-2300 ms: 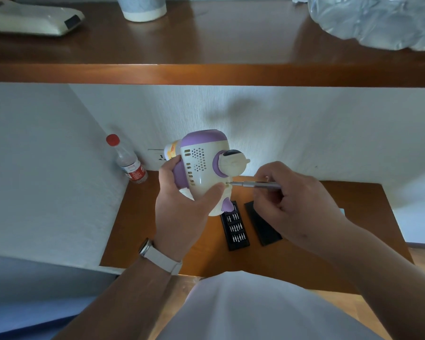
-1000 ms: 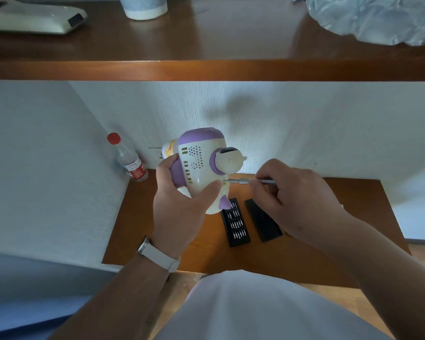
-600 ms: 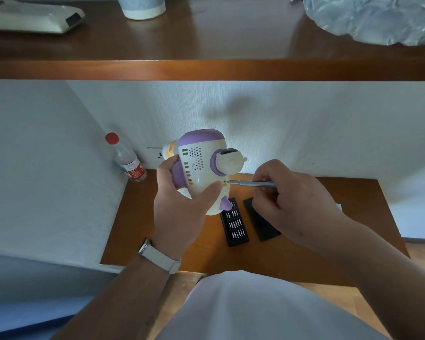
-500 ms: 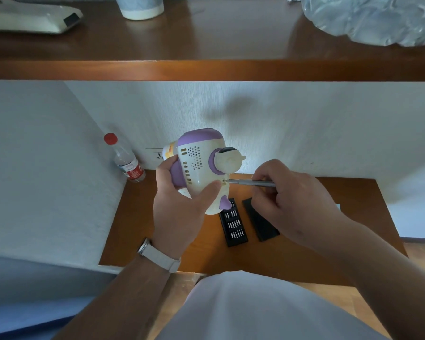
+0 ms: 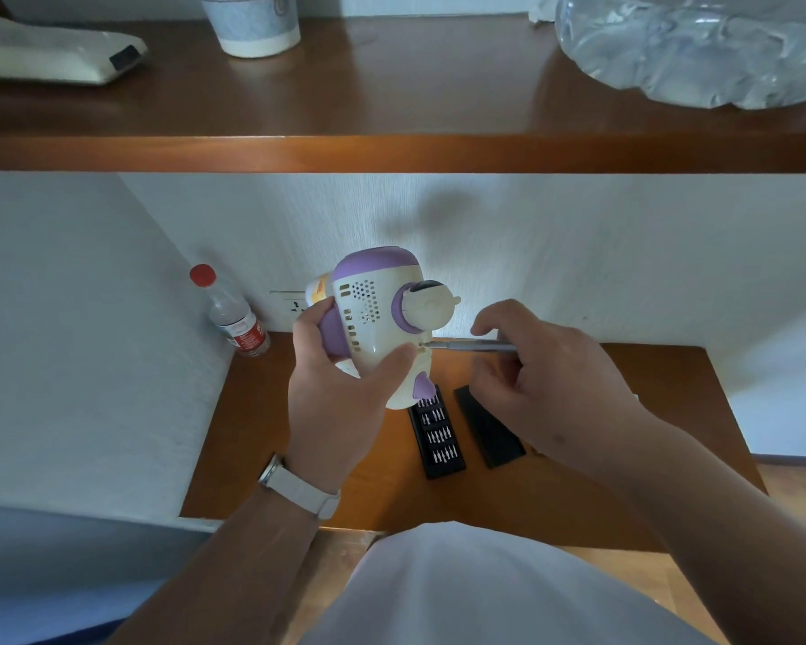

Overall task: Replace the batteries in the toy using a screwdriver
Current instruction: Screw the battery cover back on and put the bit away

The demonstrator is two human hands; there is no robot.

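My left hand (image 5: pixel 340 398) grips a white and purple toy (image 5: pixel 378 314) in the air above the low wooden table (image 5: pixel 299 458), its vented back turned toward me. My right hand (image 5: pixel 545 379) holds a thin silver screwdriver (image 5: pixel 471 345) level, thumb and fingers curled round the shaft. The tip sits in a small hole on the toy's lower back, just beside my left thumb. Below the toy lie an open black bit case (image 5: pixel 436 435) with rows of bits and its black lid (image 5: pixel 489 425).
A clear bottle with a red cap (image 5: pixel 229 311) stands in the left corner by a wall socket (image 5: pixel 289 304). A wooden shelf (image 5: pixel 401 151) overhangs the table, carrying a cup (image 5: pixel 252 20), a white device (image 5: pixel 57 53) and a crinkled plastic bag (image 5: pixel 699 44). White walls close in left and behind.
The toy and screwdriver have stayed together with the tip in the same hole. My right fingers have shifted slightly on the shaft, and the index finger is now lifted above it.
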